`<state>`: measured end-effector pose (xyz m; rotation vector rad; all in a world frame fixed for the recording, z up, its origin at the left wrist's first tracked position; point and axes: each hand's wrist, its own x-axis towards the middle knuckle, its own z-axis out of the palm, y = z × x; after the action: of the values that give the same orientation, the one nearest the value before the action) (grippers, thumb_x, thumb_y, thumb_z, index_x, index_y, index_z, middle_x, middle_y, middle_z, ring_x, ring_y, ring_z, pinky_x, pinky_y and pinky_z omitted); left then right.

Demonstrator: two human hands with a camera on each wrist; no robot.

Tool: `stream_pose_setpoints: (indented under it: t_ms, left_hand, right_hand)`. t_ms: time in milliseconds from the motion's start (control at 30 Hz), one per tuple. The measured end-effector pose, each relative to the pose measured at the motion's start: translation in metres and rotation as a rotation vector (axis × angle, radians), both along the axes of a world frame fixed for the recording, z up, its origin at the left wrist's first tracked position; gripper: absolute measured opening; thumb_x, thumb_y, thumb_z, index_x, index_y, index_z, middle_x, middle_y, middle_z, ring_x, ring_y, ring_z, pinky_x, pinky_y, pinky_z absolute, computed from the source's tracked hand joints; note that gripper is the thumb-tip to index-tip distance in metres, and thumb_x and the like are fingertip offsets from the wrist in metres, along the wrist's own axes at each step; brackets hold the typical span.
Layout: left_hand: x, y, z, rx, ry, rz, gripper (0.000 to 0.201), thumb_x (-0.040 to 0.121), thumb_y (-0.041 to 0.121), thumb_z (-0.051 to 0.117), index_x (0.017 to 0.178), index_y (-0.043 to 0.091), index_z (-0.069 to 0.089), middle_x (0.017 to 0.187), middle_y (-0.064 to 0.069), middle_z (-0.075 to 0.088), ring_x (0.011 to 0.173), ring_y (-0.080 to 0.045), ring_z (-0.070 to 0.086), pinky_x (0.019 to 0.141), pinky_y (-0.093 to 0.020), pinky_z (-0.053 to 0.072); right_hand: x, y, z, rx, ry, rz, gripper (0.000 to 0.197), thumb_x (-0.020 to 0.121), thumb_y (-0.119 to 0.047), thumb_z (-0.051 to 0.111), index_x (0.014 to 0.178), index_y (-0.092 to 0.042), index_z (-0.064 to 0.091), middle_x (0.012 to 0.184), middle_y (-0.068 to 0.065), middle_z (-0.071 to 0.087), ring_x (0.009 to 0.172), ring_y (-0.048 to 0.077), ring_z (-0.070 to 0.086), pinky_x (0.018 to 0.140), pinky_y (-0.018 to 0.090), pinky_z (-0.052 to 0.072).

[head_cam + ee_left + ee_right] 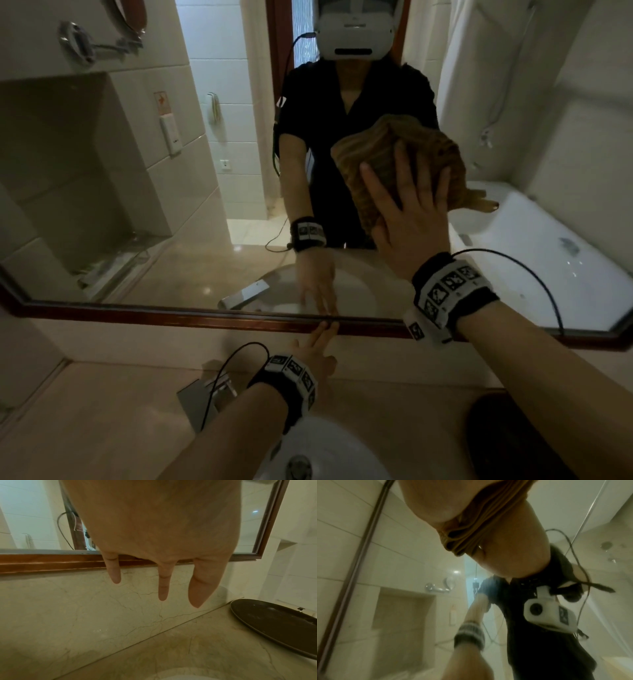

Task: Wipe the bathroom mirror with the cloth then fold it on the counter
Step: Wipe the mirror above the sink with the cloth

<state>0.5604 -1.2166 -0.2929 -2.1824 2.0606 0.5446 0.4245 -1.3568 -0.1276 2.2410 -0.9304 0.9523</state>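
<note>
While I'm standing at the counter (89,411), my right hand (409,219) is pressing the brown cloth (383,154) flat against the mirror (137,192) glass, fingers straight and spread over the bunched fabric. In the right wrist view the cloth (471,524) is lying squashed between my palm and the glass, with my reflection showing behind it. My left hand (317,353) is holding nothing, fingers straight and apart, reaching toward the wooden mirror frame (205,320); fingertips (163,595) are pointing at the marble backsplash (68,608) just under the frame, and I'm not able to tell whether they're touching it. The white sink (325,455) is sitting below my left wrist, with a chrome faucet (205,401) to its left. A dark round tray (278,627) is lying on the counter to the right.
</note>
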Motion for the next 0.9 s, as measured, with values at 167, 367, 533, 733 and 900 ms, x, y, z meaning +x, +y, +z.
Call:
stream_pose_setpoints:
  t_ms: [167, 367, 533, 733, 900]
  left_hand:
    - [-0.004, -0.010, 0.004, 0.227, -0.056, 0.000, 0.029, 0.091, 0.030, 0.058, 0.116, 0.016, 0.053, 0.157, 0.006, -0.024, 0.147, -0.029, -0.017, 0.114, -0.056, 0.008]
    - [-0.003, -0.003, 0.004, 0.140, -0.149, -0.108, 0.055, 0.080, 0.050, 0.066, 0.125, 0.019, 0.055, 0.158, -0.001, -0.009, 0.146, -0.029, -0.009, 0.113, -0.054, 0.025]
    - [-0.006, -0.006, 0.007, -0.007, -0.072, -0.015, 0.046, 0.082, 0.039, 0.067, 0.124, 0.026, 0.053, 0.143, 0.001, 0.025, 0.135, -0.022, 0.026, 0.105, -0.043, 0.037]
    - [-0.015, -0.017, 0.018, -0.362, -0.144, -0.064, 0.051, 0.088, 0.018, 0.054, 0.135, 0.027, 0.037, 0.131, 0.001, 0.044, 0.113, -0.022, 0.051, 0.079, -0.030, 0.037]
    - [-0.012, -0.021, 0.010, -0.342, -0.222, -0.038, 0.061, 0.085, 0.028, 0.063, 0.137, 0.028, 0.032, 0.131, -0.006, 0.036, 0.116, -0.026, 0.044, 0.092, -0.036, 0.041]
  right_hand:
    - [-0.007, 0.010, -0.117, 0.132, 0.374, 0.111, 0.089, 0.073, -0.036, 0.068, 0.151, -0.035, 0.024, 0.143, 0.007, 0.044, 0.126, 0.036, 0.038, 0.113, 0.055, 0.008]
    - [-0.041, 0.021, -0.213, 0.380, 0.632, 0.135, 0.105, 0.039, -0.032, 0.083, 0.138, -0.024, 0.051, 0.123, 0.001, 0.062, 0.115, 0.028, 0.040, 0.105, 0.051, 0.018]
    - [-0.046, 0.017, -0.218, 0.377, 0.580, 0.192, 0.099, 0.037, -0.021, 0.086, 0.131, -0.022, 0.058, 0.125, 0.005, 0.061, 0.119, 0.031, 0.040, 0.107, 0.049, 0.020]
    - [-0.050, 0.015, -0.213, 0.260, 0.429, 0.292, 0.045, 0.079, -0.024, 0.045, 0.120, -0.023, 0.066, 0.122, 0.000, 0.065, 0.118, 0.027, 0.054, 0.110, 0.044, 0.021]
    - [-0.047, 0.021, -0.200, 0.345, 0.384, 0.330, 0.047, 0.068, -0.018, 0.069, 0.114, -0.022, 0.066, 0.118, -0.001, 0.066, 0.115, 0.026, 0.056, 0.106, 0.046, 0.035]
